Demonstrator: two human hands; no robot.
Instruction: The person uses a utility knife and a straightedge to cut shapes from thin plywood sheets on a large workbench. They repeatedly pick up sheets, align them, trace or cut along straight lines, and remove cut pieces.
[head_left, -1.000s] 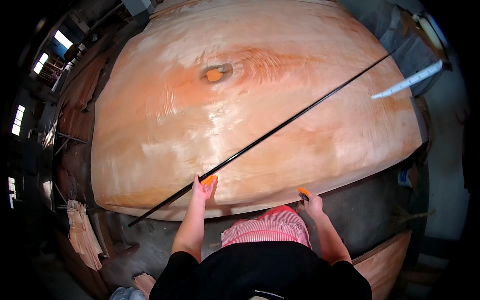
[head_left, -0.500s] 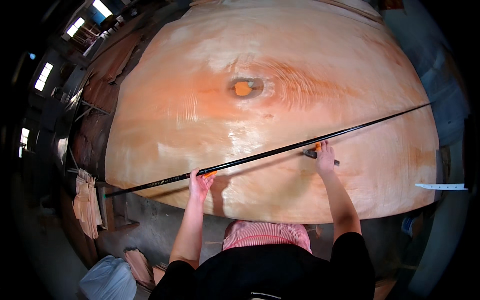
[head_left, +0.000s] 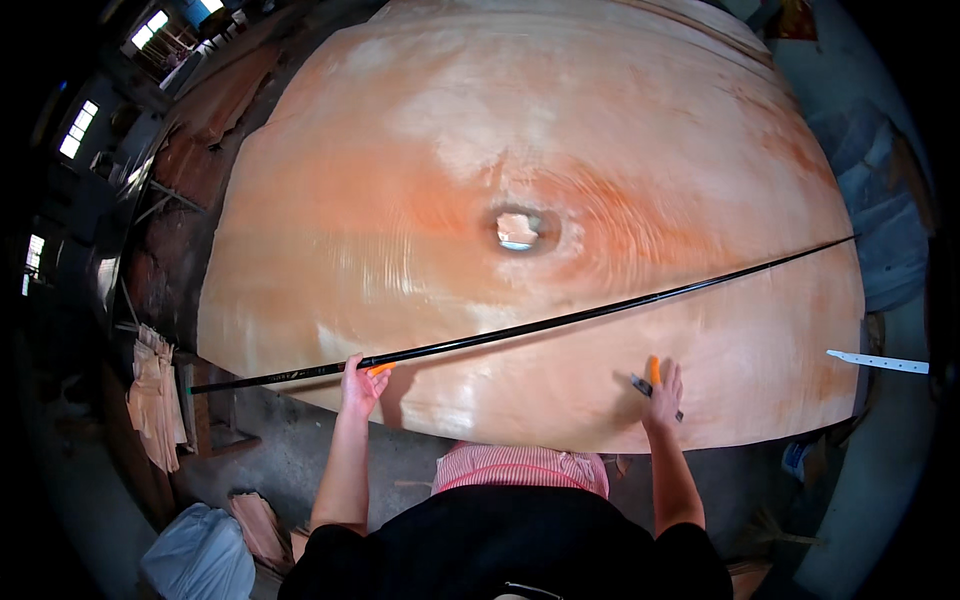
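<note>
So the left hand [head_left: 362, 390] is closed around a long black tapered pole [head_left: 520, 332] near its thick end, orange finger cover [head_left: 381, 369] and all. The right hand [head_left: 664, 402] is pretty spread out, with a dark hand tool [head_left: 640, 384] under it, maybe a cutter; can't tell how tightly it's held. The pole slants across a huge wood veneer sheet [head_left: 330, 180], butt past the left edge, thin tip reaching the right edge.

My worry: with one hand at one end, that skinny tip could swing or droop and scrape the veneer, or snag the knot hole [head_left: 517, 230]. A loose hold on the tool could let its metal tip nick the face.

Edges: the near one runs right by the person's waist, so leaning could crack it. A white perforated strip [head_left: 878, 361] crowds the right edge; the butt is near the veneer offcuts [head_left: 155, 400]. Most swing room is beyond the pole.
</note>
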